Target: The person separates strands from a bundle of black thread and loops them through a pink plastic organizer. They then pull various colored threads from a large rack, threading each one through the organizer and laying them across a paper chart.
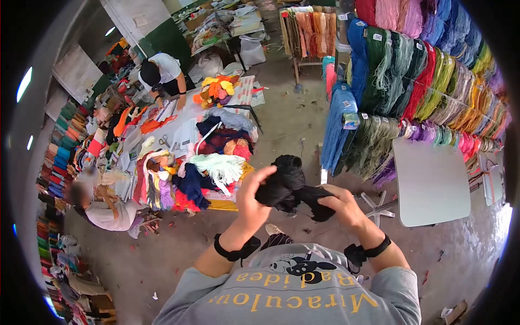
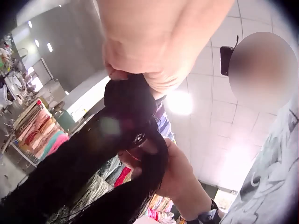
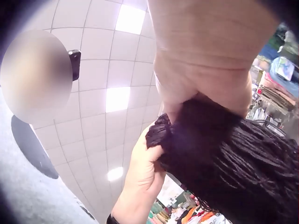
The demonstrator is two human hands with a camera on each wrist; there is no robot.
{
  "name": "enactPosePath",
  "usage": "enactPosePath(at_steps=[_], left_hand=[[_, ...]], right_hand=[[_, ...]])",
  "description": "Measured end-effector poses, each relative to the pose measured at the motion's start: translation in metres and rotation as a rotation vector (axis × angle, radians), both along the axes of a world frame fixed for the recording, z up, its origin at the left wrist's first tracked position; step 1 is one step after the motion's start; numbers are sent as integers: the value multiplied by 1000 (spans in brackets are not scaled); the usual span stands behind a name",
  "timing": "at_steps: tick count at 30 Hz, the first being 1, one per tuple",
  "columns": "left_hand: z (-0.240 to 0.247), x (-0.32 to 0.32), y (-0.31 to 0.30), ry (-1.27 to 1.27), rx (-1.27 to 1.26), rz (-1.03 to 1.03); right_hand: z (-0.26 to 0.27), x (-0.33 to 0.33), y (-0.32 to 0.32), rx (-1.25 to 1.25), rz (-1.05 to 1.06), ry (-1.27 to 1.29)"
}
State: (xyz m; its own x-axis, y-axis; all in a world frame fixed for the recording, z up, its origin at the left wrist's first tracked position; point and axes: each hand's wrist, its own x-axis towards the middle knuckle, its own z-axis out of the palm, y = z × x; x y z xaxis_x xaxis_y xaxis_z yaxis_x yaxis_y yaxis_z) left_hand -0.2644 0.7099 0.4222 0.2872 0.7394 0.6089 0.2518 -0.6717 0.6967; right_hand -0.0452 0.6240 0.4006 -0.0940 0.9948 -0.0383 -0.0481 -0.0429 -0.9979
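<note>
Black yarn (image 1: 288, 187) is grasped by the left grip (image 1: 253, 201) at its eight o'clock and the right grip (image 1: 344, 207) at its four o'clock.

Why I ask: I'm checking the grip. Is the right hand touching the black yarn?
Touching. The head view shows the right hand gripping the black yarn, thumb on top.

1. Head view, 11 o'clock: wall (image 1: 165, 44), white over green.
2. 10 o'clock: cluttered worktable (image 1: 183, 129).
3. 2 o'clock: rack of coloured skeins (image 1: 425, 76); 3 o'clock: pale panel (image 1: 431, 181).
4. Floor (image 1: 290, 127) grey, littered.
5. Right-wrist view: gridded ceiling (image 3: 96, 42), lit panels (image 3: 117, 99).
</note>
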Motion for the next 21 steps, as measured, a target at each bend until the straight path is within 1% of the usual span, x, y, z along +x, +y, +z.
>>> enactPosePath(at_steps=[2,3,4,6,7,8,9,10,12,13,14,16,17,18,19,20,21], left_hand=[[12,-13,9,-46,-211,-59],[13,-22,16,43,-278,-197],[11,-30,21,40,-279,-190],[7,-41,27,76,-383,-369],[10,-42,23,-164,-623,-331],[15,-41,23,-138,-566,-286],[11,-42,25,-5,-430,-247],[7,-43,28,125,-293,-205],[28,-28,20,385,72,-107],[27,-23,20,439,64,-121],[27,-19,20,499,-85,-183],[24,-6,23,600,-287,-242],[6,-5,32,644,-339,-293],[-1,-1,32,568,-500,-301],[0,6,33,511,-584,-341],[3,12,35,454,-670,-382],[12,18,38,466,-815,-410]], right_hand=[[-4,6,-7,-90,-40,29],[-11,11,-9,-91,-36,29],[-23,17,-9,-117,-61,31],[-47,30,-3,-142,-77,32],[-60,36,0,-181,-125,21],[-74,41,3,-221,-173,13],[-85,45,5,-228,-78,-55],[-92,45,7,-224,-70,-54],[-97,39,0,150,-65,-623],[-93,41,0,120,3,-594],[-84,38,2,109,9,-591],[-65,24,7,226,13,-373],[-51,18,7,216,12,-368],[-35,11,7,232,52,-335],[-27,7,9,249,86,-299],[-28,6,13,241,72,-290],[-30,7,15,309,49,-389]])
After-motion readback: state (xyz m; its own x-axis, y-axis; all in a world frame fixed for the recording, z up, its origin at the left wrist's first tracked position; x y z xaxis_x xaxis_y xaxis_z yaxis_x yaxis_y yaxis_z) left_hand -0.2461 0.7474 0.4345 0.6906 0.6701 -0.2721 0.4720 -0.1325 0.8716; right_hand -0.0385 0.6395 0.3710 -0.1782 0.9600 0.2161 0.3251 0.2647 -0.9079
